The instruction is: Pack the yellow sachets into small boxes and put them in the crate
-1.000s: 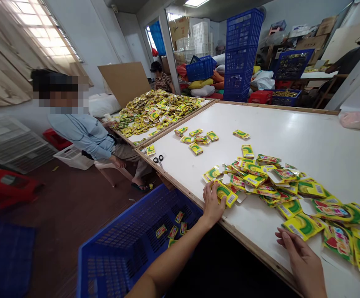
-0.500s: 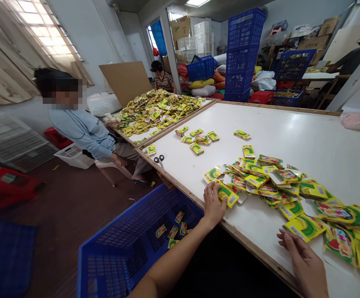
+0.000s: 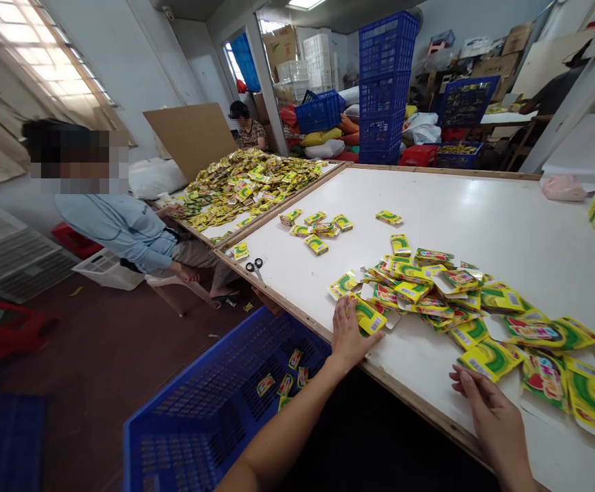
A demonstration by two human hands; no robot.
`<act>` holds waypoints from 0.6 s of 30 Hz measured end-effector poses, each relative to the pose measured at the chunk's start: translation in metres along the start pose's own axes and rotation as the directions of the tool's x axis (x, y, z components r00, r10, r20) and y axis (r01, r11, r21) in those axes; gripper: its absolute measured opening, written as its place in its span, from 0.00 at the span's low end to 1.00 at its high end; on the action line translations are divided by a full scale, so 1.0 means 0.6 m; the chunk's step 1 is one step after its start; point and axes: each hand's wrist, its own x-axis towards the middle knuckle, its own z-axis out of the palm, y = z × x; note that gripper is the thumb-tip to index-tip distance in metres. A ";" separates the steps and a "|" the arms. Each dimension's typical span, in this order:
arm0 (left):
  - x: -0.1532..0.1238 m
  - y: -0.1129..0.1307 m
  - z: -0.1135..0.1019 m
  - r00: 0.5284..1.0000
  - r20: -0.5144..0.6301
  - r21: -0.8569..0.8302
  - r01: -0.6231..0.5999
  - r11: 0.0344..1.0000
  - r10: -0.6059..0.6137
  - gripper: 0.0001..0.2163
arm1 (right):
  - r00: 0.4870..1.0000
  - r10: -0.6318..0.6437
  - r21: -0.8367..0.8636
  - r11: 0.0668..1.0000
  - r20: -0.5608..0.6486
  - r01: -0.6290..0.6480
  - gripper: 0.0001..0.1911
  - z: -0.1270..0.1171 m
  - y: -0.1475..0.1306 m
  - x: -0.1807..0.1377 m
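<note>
My left hand [image 3: 349,333] lies at the near edge of the white table [image 3: 481,212], fingers curled on a yellow-green packet [image 3: 369,317] at the left end of a heap of flat packets [image 3: 461,301]. My right hand [image 3: 489,418] rests flat on the table edge farther right, fingers spread, just short of a yellow packet [image 3: 489,359]; it holds nothing.
A blue crate [image 3: 215,410] with a few packets stands on the floor below the table edge. Scissors [image 3: 254,266] lie at the table's left corner. A seated person [image 3: 117,225] and another person [image 3: 246,126] work at a second table heaped with packets [image 3: 246,184]. Stacked blue crates [image 3: 385,89] stand behind.
The camera has turned slightly, shifting everything left. My left hand has flattened more over the packet at the edge; my right hand stays in place.
</note>
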 end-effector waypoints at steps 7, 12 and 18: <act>0.003 -0.001 0.004 0.998 0.054 -0.001 -0.018 1.000 0.018 0.41 | 1.000 -0.019 0.033 0.999 -0.022 0.020 0.27 0.002 -0.015 -0.003; 0.010 0.002 -0.002 0.999 -0.020 -0.156 -0.041 0.987 0.038 0.23 | 0.998 -0.041 0.092 0.995 -0.038 0.045 0.26 0.006 -0.020 -0.001; 0.021 0.007 -0.036 0.934 -0.280 -0.487 0.060 0.872 -0.221 0.13 | 0.998 -0.045 0.142 0.989 -0.036 0.049 0.25 0.006 -0.020 0.004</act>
